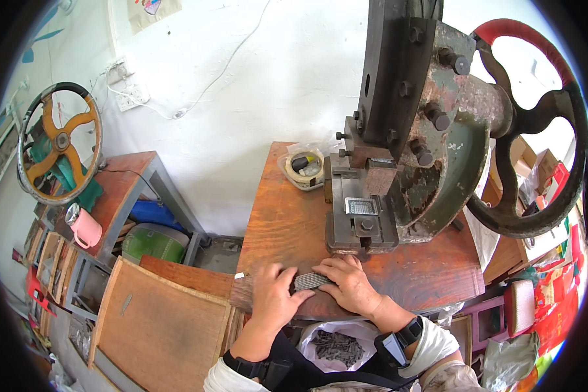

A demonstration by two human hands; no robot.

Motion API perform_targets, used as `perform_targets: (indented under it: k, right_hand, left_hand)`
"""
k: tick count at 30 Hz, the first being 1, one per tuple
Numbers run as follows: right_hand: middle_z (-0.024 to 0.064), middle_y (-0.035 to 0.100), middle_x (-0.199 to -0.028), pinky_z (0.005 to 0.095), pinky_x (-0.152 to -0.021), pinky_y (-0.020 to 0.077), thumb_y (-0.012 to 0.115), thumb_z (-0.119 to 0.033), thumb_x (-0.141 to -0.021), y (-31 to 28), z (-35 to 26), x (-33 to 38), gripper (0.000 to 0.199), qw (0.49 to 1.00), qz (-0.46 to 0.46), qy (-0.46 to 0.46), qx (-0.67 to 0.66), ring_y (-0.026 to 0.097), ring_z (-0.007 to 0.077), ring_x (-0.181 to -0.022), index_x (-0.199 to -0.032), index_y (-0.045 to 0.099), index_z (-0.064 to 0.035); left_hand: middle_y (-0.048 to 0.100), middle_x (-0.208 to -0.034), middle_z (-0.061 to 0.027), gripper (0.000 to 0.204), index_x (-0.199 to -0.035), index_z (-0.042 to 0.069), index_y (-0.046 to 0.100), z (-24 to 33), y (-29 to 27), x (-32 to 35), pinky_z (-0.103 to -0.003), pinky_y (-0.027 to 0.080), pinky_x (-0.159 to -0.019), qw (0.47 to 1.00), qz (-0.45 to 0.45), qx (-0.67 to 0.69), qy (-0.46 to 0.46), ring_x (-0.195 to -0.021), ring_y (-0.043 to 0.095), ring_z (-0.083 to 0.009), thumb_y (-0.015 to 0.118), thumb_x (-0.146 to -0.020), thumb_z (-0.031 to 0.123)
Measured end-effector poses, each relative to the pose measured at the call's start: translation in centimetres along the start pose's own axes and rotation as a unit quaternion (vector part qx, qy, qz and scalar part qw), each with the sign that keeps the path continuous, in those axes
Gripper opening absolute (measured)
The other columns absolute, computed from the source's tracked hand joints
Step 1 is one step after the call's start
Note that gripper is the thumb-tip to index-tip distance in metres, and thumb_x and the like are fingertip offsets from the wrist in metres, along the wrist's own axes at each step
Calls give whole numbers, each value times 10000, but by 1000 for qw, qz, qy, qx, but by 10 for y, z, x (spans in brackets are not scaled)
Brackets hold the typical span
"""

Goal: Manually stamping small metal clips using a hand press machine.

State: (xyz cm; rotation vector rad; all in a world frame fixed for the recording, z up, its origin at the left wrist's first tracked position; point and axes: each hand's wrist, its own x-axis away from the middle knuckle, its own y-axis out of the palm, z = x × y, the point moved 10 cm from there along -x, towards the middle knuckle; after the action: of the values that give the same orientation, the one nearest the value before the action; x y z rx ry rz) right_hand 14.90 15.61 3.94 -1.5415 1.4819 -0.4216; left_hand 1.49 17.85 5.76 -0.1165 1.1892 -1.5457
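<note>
Orange wheel: a spoked handwheel stands at the upper left of the frame, against the white wall.
Pink mug: a pink mug sits on the red-brown side bench, lower left of that wheel.
Board: a plain wooden board lies at the lower left, beside the table.
Left hand: the left hand lies flat on the wooden table, fingers narrow and curled onto the left end of the grey textured strip.
Strip: it lies at the near table edge, lower centre, pinched between both hands.
Bag: a white bag of dark pieces sits below, between the forearms.
Right hand: the right hand presses the strip's right end, fingers close together.
Press: the iron press stands just behind the hands, its big flywheel at the upper right.
</note>
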Motion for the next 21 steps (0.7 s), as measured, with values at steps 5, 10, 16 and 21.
perform_targets:
  k: [5,10,16,21]
  right_hand:
    - [111,593,-1176,435,-948,396,712,-126,-752,-5,7,-1,447,1000,9,10,-19,502,340,-1120,-1185,608,-91]
    - [124,608,-1152,428,-948,404,728,-129,-733,-9,6,-5,462,999,24,11,-26,517,337,-1117,-1177,609,-83]
    - [154,632,-1093,442,-929,410,795,-156,-630,-17,-1,-5,544,1000,13,-15,13,562,341,-1060,-1136,626,-51]
    - [156,587,-1019,438,-916,388,747,-117,-669,4,-16,-15,403,999,-6,-49,3,529,360,-1003,-1053,653,-41]
  left_hand:
    - [618,-879,-143,409,-1001,23,630,1,19,-1,-440,481,-727,998,-55,37,-18,-867,598,-364,792,-673,207]
    - [623,-930,-165,417,-1065,31,605,-8,17,-9,-448,484,-753,991,-76,97,-42,-901,598,-375,760,-694,140]
    - [601,-987,-184,353,-1037,31,574,-4,40,-9,-458,478,-808,987,-78,142,-12,-951,587,-384,710,-713,74]
    - [595,-972,-183,426,-1065,13,536,-21,15,2,-423,480,-806,974,-56,213,-47,-930,577,-373,739,-697,81]
